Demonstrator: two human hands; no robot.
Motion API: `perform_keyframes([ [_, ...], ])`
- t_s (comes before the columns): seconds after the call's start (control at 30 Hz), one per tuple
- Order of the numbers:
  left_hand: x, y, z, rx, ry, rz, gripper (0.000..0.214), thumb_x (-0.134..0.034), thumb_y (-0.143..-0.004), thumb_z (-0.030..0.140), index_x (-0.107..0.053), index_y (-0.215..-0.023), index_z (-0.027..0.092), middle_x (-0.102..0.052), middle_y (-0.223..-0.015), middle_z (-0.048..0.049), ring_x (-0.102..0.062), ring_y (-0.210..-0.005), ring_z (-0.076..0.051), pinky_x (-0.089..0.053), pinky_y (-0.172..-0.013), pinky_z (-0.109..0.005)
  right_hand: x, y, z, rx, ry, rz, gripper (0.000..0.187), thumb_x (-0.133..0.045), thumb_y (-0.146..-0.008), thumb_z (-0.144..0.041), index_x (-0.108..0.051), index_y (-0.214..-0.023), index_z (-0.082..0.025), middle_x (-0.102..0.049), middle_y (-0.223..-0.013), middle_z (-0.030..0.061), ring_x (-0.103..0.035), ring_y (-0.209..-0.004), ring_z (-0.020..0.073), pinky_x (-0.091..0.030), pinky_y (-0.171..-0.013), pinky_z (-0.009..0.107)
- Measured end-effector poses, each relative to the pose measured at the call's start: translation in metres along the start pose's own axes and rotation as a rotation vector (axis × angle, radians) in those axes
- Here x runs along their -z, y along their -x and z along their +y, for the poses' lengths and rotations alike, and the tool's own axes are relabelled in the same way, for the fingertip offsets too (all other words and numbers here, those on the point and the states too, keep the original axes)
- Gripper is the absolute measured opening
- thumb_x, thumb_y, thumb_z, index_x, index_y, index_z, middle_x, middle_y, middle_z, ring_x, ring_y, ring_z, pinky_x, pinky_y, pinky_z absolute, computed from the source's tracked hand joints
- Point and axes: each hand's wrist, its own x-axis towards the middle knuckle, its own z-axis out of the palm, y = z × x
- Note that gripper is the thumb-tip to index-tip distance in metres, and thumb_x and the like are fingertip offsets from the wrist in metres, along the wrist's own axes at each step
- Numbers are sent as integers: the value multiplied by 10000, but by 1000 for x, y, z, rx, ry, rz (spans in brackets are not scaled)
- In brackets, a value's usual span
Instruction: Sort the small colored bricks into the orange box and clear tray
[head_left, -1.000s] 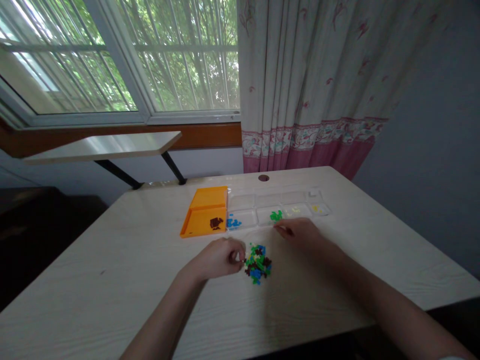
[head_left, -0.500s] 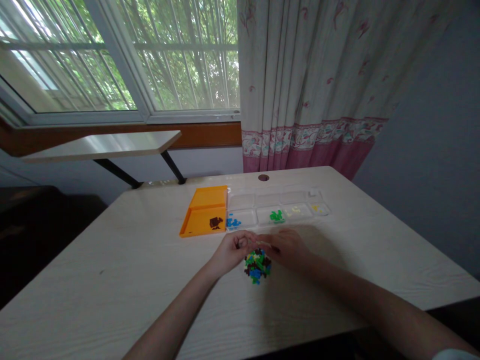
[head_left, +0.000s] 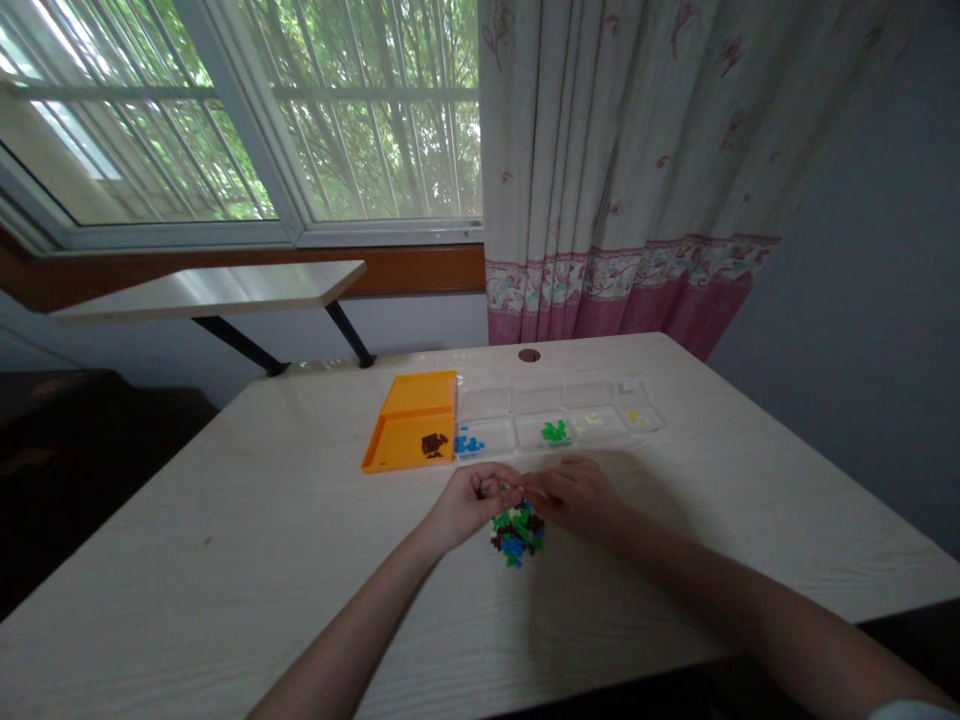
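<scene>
My left hand [head_left: 476,505] and my right hand [head_left: 574,495] meet fingertip to fingertip in the middle of the table. Both are closed in a pinch, and whatever sits between the fingers is too small to make out. Just below the fingertips lies a mixed pile of small plastic pieces [head_left: 517,540], green, blue, dark brown and pale yellow. My fingers hide the pile's far edge.
Beyond my hands stands an orange case [head_left: 409,430] with dark brown pieces [head_left: 433,445] in it. Clear compartment trays [head_left: 499,436] beside it hold blue pieces [head_left: 469,442], green pieces [head_left: 556,432] and yellow ones [head_left: 636,417]. A raised shelf [head_left: 225,285] is at the back left.
The fingers of both hands have shifted slightly, the right fingertips now pressed closer against the left ones. The pile and the trays look the same; the whole view has moved a little.
</scene>
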Motion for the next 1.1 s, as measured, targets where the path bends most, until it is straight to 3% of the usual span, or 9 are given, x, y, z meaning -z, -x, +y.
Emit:
perform_keyframes([
  [0.23,0,-1,1,5,57,15,376,-645,-646,477,-582,-714,114,-398,-437,84,-276,-386,-19,-203,-383,-144,-1,0,2,-16,-21,12,167,-516,-838,-306,-651,-819,-208,-650,-572,-27,-564,-505,75,-361,-588,216],
  [0.87,0,-3,0,-29,42,28,351,-654,-637,461,-590,-691,120,-379,-427,85,-272,-381,-23,-210,-388,-151,4,-6,-1,-7,-68,31,184,-504,-834,-276,-639,-750,-183,-597,-486,-42,-519,-420,64,-356,-532,218],
  [0.97,4,-2,-1,-73,-76,43,338,-592,-703,453,-600,-757,119,-382,-445,78,-288,-393,-37,-224,-396,-155,4,-6,1,-15,-64,39,180,-507,-834,-278,-640,-751,-190,-591,-478,-45,-500,-408,61,-361,-525,212],
  [1.1,15,4,1,-139,-534,43,278,-459,-818,368,-617,-896,152,-514,-539,25,-430,-476,-83,-333,-478,-183,8,-6,8,-42,-61,124,162,-532,-820,-274,-640,-733,-192,-597,-496,-39,-497,-424,61,-377,-519,192],
])
